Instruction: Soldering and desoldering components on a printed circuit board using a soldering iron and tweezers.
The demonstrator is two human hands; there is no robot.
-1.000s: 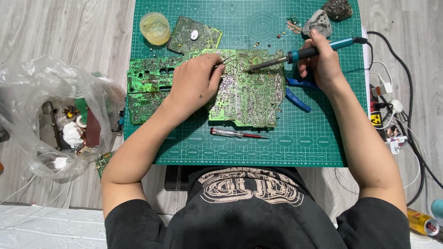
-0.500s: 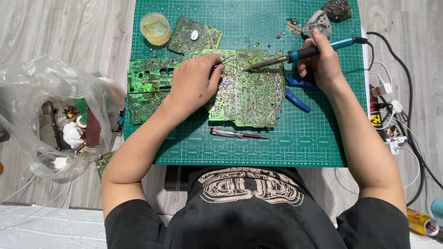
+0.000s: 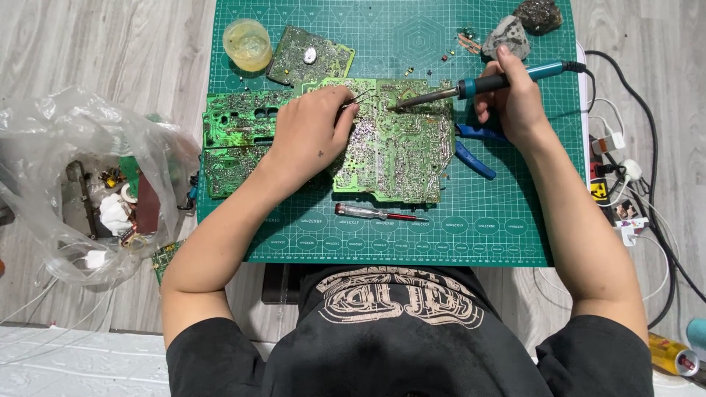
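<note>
Two hands at mid-frame: left hand pinning the green circuit board to the cutting mat, grip clamped on tweezers, right hand clamped round the soldering iron for tip contact.

To my left a clear plastic bag of scrap sits on the floor. A red-tipped screwdriver lies near me, blue pliers right, a yellowish jar far left.
</note>
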